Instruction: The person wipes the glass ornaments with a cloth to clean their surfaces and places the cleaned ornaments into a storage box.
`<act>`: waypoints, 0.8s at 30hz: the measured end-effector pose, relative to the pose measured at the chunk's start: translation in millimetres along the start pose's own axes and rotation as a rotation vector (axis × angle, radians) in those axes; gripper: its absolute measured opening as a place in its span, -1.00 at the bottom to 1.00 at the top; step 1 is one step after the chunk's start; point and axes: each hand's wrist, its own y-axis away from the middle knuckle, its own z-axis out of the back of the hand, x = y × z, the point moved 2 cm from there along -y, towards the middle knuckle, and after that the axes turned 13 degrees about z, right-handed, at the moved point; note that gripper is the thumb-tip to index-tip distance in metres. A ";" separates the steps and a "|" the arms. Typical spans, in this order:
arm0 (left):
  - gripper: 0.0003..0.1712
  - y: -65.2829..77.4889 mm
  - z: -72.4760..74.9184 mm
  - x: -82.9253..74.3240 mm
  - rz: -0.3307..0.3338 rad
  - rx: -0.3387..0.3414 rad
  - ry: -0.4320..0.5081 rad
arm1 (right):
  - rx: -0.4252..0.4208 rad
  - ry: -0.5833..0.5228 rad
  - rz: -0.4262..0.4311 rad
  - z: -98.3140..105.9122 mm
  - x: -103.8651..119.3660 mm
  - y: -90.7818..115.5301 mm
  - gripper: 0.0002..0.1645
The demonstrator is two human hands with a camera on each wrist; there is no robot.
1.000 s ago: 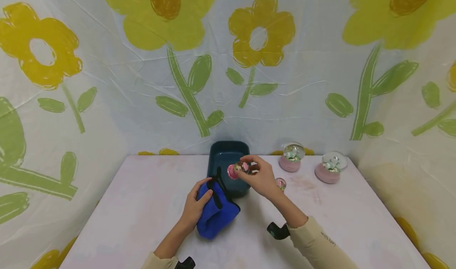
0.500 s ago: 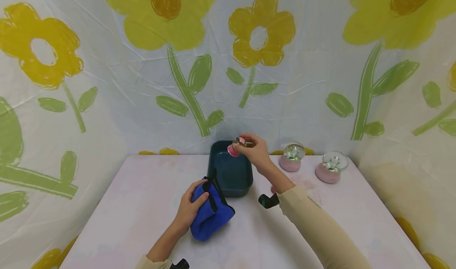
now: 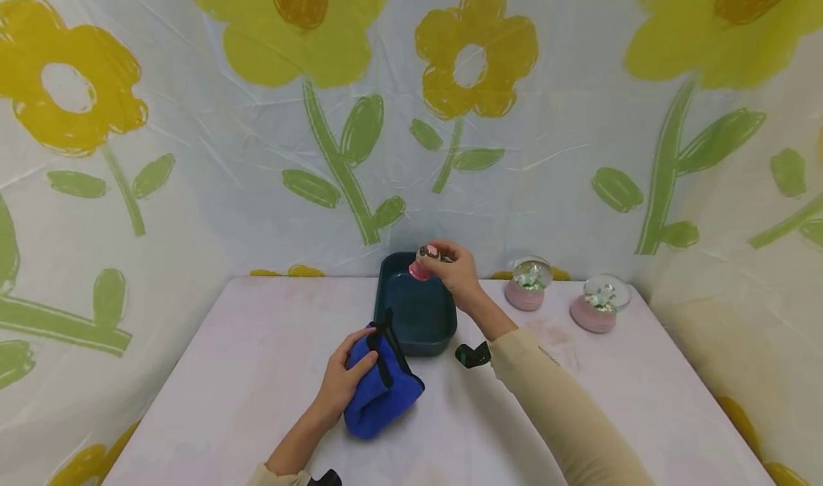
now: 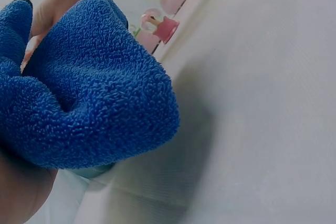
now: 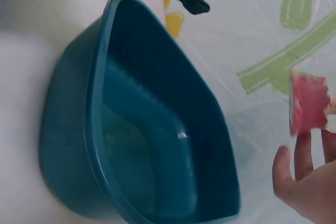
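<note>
My right hand (image 3: 455,275) pinches a small snow globe (image 3: 423,264) with a pink base, above the far end of a dark teal basin (image 3: 448,329). In the right wrist view the pink base (image 5: 310,103) shows at the fingertips, clear of the basin's rim. My left hand (image 3: 342,375) grips a folded blue towel (image 3: 386,397) with black edging, just in front of the basin. Thick blue terry fabric (image 4: 100,87) fills much of the left wrist view. Another small pink-based snow globe (image 4: 165,29) stands on the table, hidden behind my right arm in the head view.
Two larger snow globes with pink bases, one nearer the back (image 3: 527,286) and one farther right (image 3: 594,307), stand on the pale table (image 3: 257,350). A flower-printed sheet (image 3: 546,207) hangs behind and at both sides.
My right hand has carried the small snow globe away from me to the basin's far end. My left hand and the towel have shifted slightly left and nearer to me.
</note>
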 end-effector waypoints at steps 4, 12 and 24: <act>-0.52 -1.5 2.4 1.1 0.009 0.002 0.009 | -0.021 -0.021 -0.023 -1.3 -8.4 -1.5 -0.48; -0.50 2.9 5.3 -11.3 0.014 -0.009 -0.013 | 0.011 0.053 -0.026 -6.2 -27.2 -5.7 -0.46; -0.48 12.3 11.8 -29.0 0.001 -0.026 -0.028 | 0.014 0.085 -0.073 -22.8 -59.6 -20.2 -0.46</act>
